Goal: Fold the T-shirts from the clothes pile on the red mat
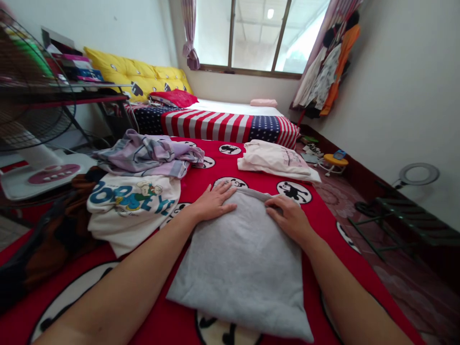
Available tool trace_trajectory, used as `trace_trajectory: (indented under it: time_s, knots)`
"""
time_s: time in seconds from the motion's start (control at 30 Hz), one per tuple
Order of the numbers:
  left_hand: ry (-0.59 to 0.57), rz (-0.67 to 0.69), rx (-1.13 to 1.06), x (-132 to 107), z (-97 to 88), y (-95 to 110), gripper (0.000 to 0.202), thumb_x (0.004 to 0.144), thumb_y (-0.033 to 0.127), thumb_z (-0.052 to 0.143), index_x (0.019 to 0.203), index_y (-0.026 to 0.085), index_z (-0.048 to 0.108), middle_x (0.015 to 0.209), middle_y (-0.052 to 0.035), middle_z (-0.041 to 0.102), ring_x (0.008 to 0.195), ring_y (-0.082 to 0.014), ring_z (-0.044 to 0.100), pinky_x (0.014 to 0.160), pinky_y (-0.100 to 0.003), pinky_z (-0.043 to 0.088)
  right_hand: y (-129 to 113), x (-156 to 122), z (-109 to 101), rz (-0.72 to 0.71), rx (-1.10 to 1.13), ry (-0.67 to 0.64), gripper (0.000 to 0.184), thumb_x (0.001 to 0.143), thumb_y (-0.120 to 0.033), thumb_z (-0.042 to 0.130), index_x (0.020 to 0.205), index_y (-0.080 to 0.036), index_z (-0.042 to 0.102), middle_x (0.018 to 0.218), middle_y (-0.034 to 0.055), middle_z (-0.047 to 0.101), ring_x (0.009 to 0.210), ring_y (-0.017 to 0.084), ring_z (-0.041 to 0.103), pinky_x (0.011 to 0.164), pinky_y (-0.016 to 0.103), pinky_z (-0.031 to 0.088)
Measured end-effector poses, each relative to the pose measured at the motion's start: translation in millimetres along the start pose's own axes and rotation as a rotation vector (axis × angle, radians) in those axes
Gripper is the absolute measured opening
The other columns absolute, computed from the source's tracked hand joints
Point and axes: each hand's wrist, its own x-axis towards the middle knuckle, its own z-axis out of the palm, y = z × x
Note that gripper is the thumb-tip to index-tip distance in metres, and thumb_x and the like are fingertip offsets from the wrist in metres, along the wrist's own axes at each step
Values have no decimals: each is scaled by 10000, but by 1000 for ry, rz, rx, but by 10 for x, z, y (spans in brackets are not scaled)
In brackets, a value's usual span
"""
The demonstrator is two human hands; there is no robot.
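A folded grey garment (244,261) lies flat on the red bedspread (323,215) in front of me. My left hand (213,201) rests flat on its far left corner, fingers stretched out. My right hand (289,215) lies on its far right edge, fingers pressed down on the cloth near the fold. Neither hand lifts the garment.
A white printed T-shirt (132,203) and a crumpled lilac plaid cloth (147,155) lie to the left. A folded pale pink garment (276,160) sits at the far right of the bed. A fan (32,96) stands left; a green rack (406,215) on the floor right.
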Motion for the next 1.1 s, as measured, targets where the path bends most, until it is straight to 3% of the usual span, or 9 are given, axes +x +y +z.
trace_trajectory:
  time_s: [0.17,0.33,0.43,0.5,0.67,0.77,0.9,1.0,1.1]
  knots:
    - [75,-6,-39,-7,83,7,583,952,545,324,1479,298,287,1584,-36,184,1466,-250,97,1137,-595,115,144,51,155,36,59,-71,222,848,-323,531,977,-211,673,1067,71,652,1054,224,579,966,382,417]
    - [141,2,-67,-168,19,98,515,928,432,476,1396,216,465,1562,-124,236,1452,-305,144,1147,-527,188,-218,-289,-192,24,126,-159,375,852,-400,539,1149,-189,627,1200,118,633,1132,257,578,996,426,441]
    - [104,193,-112,-530,-203,226,383,892,357,564,1235,199,627,1414,-132,470,1303,-273,439,1097,-390,334,-577,-787,-460,-110,53,-279,399,857,-447,577,1216,-276,608,1294,81,602,1180,248,572,984,386,482]
    - [-45,293,-194,-867,-377,319,386,839,440,630,1158,226,673,1197,-91,621,1063,-226,607,967,-317,451,-724,-1122,-553,-234,-44,-346,538,748,-465,705,1255,-321,598,1303,75,604,1131,280,613,910,374,545]
    - [-230,329,-160,-1615,-462,430,738,651,460,794,1329,325,536,1419,-72,473,1248,-307,499,1037,-388,422,-700,-1560,-413,-473,-190,-289,608,782,-152,585,1370,-287,510,1379,74,515,1214,277,550,882,357,578]
    - [-161,319,-83,-1789,-227,422,631,800,289,671,1391,325,454,1519,-64,355,1371,-293,366,1129,-439,317,-666,-1548,-278,-465,-182,-182,529,804,-55,443,1276,-250,579,1329,68,570,1201,239,563,895,332,565]
    - [10,294,-88,-1736,6,399,384,904,125,393,1216,243,584,1359,-66,555,1289,-225,479,1080,-370,376,-774,-1334,-306,-248,-67,-204,403,850,-103,371,1142,-225,621,1069,70,724,941,211,705,765,293,574]
    - [100,155,-164,-1601,-168,357,302,898,139,364,1052,192,619,989,-58,696,936,-183,646,826,-269,490,-925,-1062,-507,-61,41,-228,285,886,-204,378,1015,-232,630,752,15,706,653,184,673,581,260,505]
    - [202,85,-193,-1476,-664,318,257,890,182,380,927,178,635,786,-10,654,708,-148,601,670,-232,455,-1114,-759,-798,-9,195,-165,212,894,-275,410,848,-224,610,660,-8,612,584,148,562,531,234,423]
